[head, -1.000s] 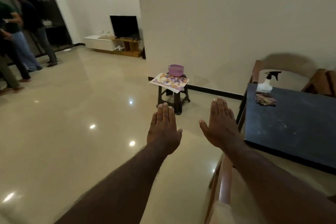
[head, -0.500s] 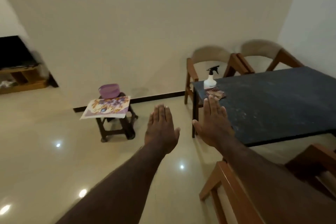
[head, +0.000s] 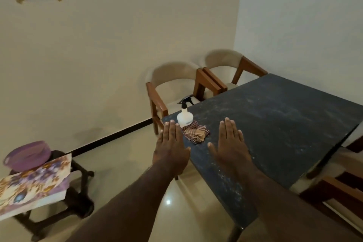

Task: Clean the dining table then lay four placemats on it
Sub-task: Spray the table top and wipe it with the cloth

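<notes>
The dark dining table (head: 275,127) fills the right half, its top dusted with pale specks. At its near-left corner stand a white spray bottle (head: 184,117) with a black trigger and a folded checked cloth (head: 196,132). Both my arms are stretched forward, palms down, fingers straight. My left hand (head: 170,146) hovers by the table's left edge, just short of the bottle. My right hand (head: 229,144) hovers over the tabletop, right of the cloth. Neither hand holds anything. A stack of floral placemats (head: 33,186) lies on a small dark stool (head: 78,188) at the lower left.
A purple basin (head: 27,155) sits on the stool behind the placemats. Two cream-and-wood chairs (head: 172,84) stand at the table's far side against the wall, another wooden chair (head: 337,192) at the lower right. Glossy floor lies between stool and table.
The view has swung right and closer to the table. The stool has slid to the lower left. My hands, still flat and empty, are now at the table's near corner.
</notes>
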